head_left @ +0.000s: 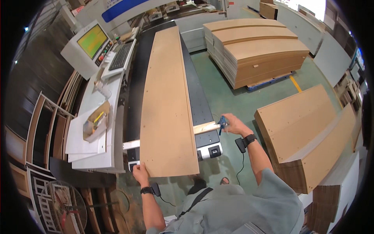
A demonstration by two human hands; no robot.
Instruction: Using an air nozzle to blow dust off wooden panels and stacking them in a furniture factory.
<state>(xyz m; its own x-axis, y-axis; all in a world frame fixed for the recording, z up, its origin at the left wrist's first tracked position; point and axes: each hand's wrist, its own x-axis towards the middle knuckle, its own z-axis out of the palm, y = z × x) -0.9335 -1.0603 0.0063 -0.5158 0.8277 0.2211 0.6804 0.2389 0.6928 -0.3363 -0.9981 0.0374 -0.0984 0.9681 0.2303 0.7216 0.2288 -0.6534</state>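
Observation:
A long light-brown board [165, 101] lies lengthwise on a dark machine bed [198, 93], with small holes along it. My left hand [141, 174] is closed on the near left edge of this board. To the right of the board, my right hand [235, 124] is wrapped round a blue hand tool [223, 122] that looks like an air blow gun. A pale wooden strip [205, 128] runs crosswise under the board, its right end close to the tool. My right fingers are partly hidden behind the hand.
At the left stands a white desk with a box [96, 121] of small tools, a keyboard [120, 55] and a control screen [92, 41]. Stacked panels [257, 50] rest on a pallet at the back right. More stacked boards [296, 121] stand right of me; a fan [64, 206] is lower left.

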